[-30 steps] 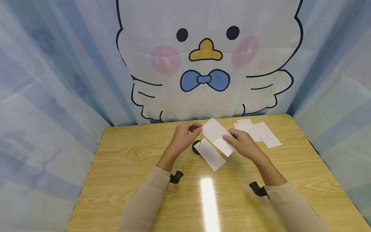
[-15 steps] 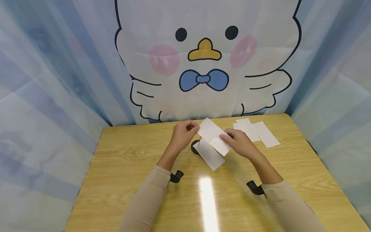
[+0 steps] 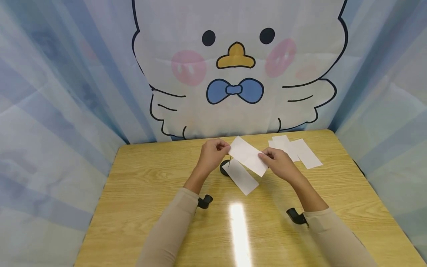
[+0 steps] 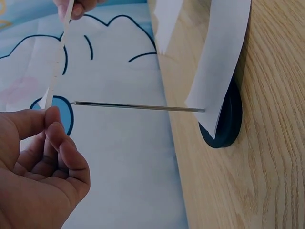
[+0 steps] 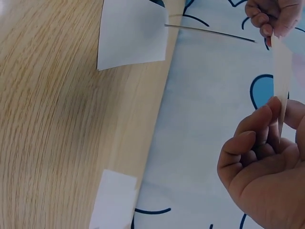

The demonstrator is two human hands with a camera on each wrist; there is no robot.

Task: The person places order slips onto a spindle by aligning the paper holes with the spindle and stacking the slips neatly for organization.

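Both hands hold a white paper slip [image 3: 247, 155] above a paper spike. My left hand [image 3: 211, 155] pinches its left corner between thumb and fingers. At its right end my right hand [image 3: 281, 163] grips it with the thumb on top. The spike's thin metal needle [image 4: 138, 107] rises from a round black base [image 4: 232, 119] on the table. Another paper slip [image 3: 241, 178] is pierced by the needle and lies low, partly over the base. In the left wrist view, the needle's tip is close to the held slip but apart from it.
Several white slips [image 3: 308, 155] lie overlapping at the back right of the wooden table [image 3: 150, 207]. A printed curtain [image 3: 233, 118] hangs right behind the table's far edge, and more curtains stand at both sides.
The held slip has shifted slightly left and appears tilted differently. My right hand's grip now sits nearer its right end. The pierced slip stays where it was.
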